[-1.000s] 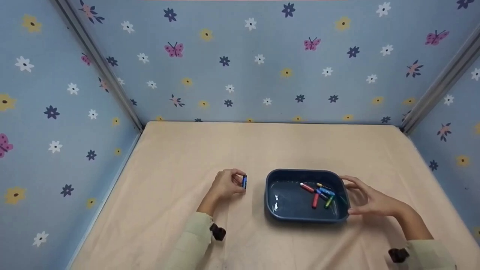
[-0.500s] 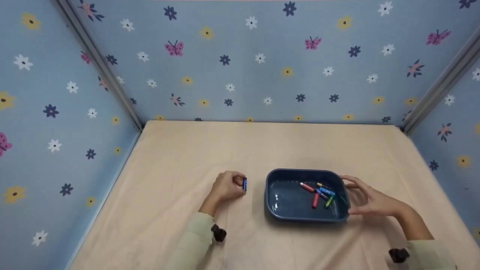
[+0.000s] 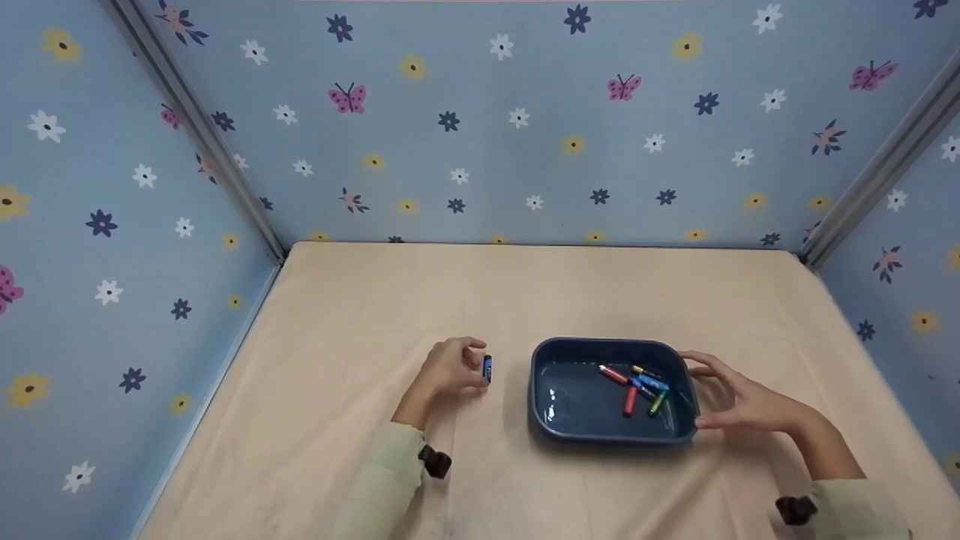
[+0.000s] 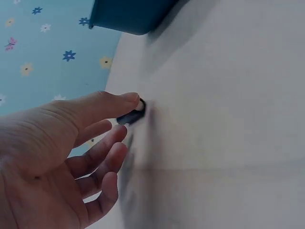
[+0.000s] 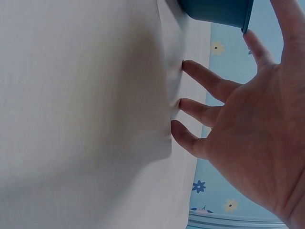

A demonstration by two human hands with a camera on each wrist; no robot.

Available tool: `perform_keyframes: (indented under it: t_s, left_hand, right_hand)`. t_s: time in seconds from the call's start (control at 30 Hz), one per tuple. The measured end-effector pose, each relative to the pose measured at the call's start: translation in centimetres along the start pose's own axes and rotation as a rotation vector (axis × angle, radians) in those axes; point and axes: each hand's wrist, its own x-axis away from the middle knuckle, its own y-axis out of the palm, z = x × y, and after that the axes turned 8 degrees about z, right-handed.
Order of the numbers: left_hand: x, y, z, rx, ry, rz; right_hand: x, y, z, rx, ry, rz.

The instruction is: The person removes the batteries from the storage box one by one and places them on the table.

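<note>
Your left hand (image 3: 452, 367) pinches a short blue cylinder with black ends (image 3: 487, 369), to the left of the tub and apart from it; whether it touches the cloth you cannot tell. Your right hand (image 3: 757, 397) is spread wide, thumb and a fingertip touching the right end of a dark blue, round-cornered rectangular tub (image 3: 577, 409). Inside, toward that end, lie short red, blue, green and yellow cylinders (image 3: 629, 401). Beneath spreads a beige tablecloth (image 3: 375, 300); behind stands a light-blue, flower-and-butterfly-patterned wall (image 3: 510, 82).

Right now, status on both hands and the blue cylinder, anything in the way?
Left hand: thumb touching blue cylinder, grip unclear. Right hand spread against tub. Tub wall between cylinder and colored pieces inside.
</note>
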Motion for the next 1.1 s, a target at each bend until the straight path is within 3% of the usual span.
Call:
perform_keyframes:
  t_s: [0.13, 0.23, 0.5, 0.83, 0.93, 1.1]
  left_hand:
    - [1.4, -2.1, 3.4, 0.031, -0.009, 0.012]
    - [1.7, -2.3, 4.2, 0.033, -0.017, 0.037]
    - [1.9, -1.2, 5.5, 0.023, -0.021, 0.14]
    - [2.7, 0.2, 8.3, -0.006, 0.007, 0.18]
    - [2.8, 0.4, 8.9, 0.014, 0.025, 0.16]
    - [2.7, 0.6, 9.7, 0.126, 0.061, 0.047]
  right_hand:
    - [0.1, 0.0, 0.0, -0.002, -0.008, 0.001]
    - [0.1, 0.0, -0.1, 0.002, 0.0, 0.002]
    - [0.0, 0.0, -0.1, 0.013, 0.005, -0.003]
    - [0.0, -0.1, 0.0, -0.008, -0.017, -0.008]
    - [0.0, -0.1, 0.0, -0.007, -0.022, -0.009]
    - [0.0, 0.0, 0.0, 0.017, -0.003, -0.007]
